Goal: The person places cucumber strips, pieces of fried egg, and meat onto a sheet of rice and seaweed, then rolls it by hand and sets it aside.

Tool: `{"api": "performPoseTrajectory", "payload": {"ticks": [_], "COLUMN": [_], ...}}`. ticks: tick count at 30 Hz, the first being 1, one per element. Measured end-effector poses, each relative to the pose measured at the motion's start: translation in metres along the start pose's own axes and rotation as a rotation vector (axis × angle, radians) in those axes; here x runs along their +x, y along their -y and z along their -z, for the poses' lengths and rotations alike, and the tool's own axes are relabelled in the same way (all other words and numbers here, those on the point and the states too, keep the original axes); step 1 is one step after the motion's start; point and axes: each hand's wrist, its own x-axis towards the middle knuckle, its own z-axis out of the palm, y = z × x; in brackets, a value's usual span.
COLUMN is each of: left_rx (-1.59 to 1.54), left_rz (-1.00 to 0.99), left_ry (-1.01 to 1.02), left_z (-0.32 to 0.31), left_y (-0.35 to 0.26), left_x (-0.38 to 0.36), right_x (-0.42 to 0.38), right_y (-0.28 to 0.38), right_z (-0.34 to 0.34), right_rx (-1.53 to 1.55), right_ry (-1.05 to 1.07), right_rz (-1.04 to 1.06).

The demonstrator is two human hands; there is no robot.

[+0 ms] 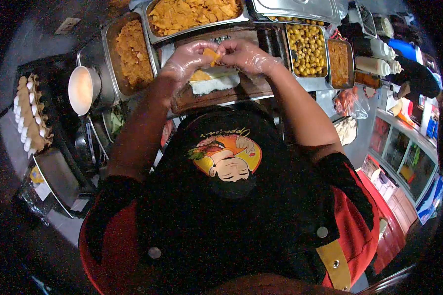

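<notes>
Both hands wear clear plastic gloves and meet above a brown board (pixel 253 93). My left hand (pixel 189 59) pinches one side of an orange-yellow piece of food (pixel 211 56). Its other side is between the fingers of my right hand (pixel 243 55). Just below them on the board lies an open piece of bread (pixel 215 84), white on its near side, with another yellow-orange piece (pixel 200 75) at its left end.
Beyond the board stands a tray of orange chips (pixel 194 17). A pan of orange-brown mash (pixel 133 54) and a saucepan (pixel 83 91) are left, with eggs (pixel 29 115) farther out. Right are a pan of small yellow potatoes (pixel 306 49), a sauce pan (pixel 339 64) and squeeze bottles (pixel 374 65).
</notes>
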Motion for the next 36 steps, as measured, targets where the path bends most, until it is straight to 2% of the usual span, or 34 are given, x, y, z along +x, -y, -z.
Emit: {"api": "performPoseTrajectory", "payload": {"ticks": [3,7,9,12,14,15,19,20,21,22,24,26,30,32,34,36], "left_rx": [0.158,0.223,0.511,0.662,0.773,0.884,0.929,0.983,1.036,1.036,1.138,1.149,1.208,1.105,1.006,1.239], "left_rz": [0.052,0.160,0.234,0.320,0.312,0.302,0.267,0.189,0.110,0.111,0.233,0.222,0.223,0.165,0.103,0.090], "left_ry": [-0.075,-0.158,-0.163,-0.177,-0.190,-0.202,-0.200,-0.200,-0.198,-0.198,-0.224,-0.250,-0.293,-0.329,-0.370,-0.201], "left_z": [0.000,0.005,0.004,-0.001,0.003,0.003,-0.002,-0.001,-0.002,-0.003,-0.007,-0.008,-0.005,-0.013,-0.017,-0.018], "left_y": [0.012,0.046,0.046,0.052,0.076,0.083,0.084,0.089,0.088,0.087,0.083,0.077,0.069,0.065,0.064,0.065], "left_x": [-0.006,-0.003,-0.006,-0.007,0.004,0.007,-0.004,-0.004,-0.005,-0.005,-0.008,-0.018,-0.024,-0.031,-0.030,-0.026], "right_x": [0.007,0.018,0.021,0.021,0.012,0.017,0.032,0.033,0.034,0.034,0.036,0.038,0.035,0.029,0.015,0.005], "right_y": [-0.027,-0.052,-0.062,-0.053,-0.013,-0.018,-0.037,-0.037,-0.037,-0.036,-0.042,-0.054,-0.068,-0.073,-0.050,-0.037], "right_z": [-0.008,-0.017,-0.022,-0.028,-0.028,-0.032,-0.044,-0.046,-0.047,-0.048,-0.049,-0.050,-0.050,-0.051,-0.045,-0.042], "right_rx": [0.083,-0.017,-0.091,-0.171,-0.372,-0.371,-0.614,-0.707,-0.706,-0.710,-0.712,-0.718,-0.785,-0.764,-0.786,-0.809], "right_ry": [0.010,-0.011,0.002,-0.004,0.021,0.024,0.039,0.019,0.020,0.033,0.046,0.011,-0.033,-0.194,-0.189,-0.186], "right_rz": [-0.012,-0.052,-0.070,-0.090,-0.202,-0.202,-0.176,-0.151,-0.152,-0.152,-0.151,-0.067,-0.063,0.019,0.003,-0.009]}}
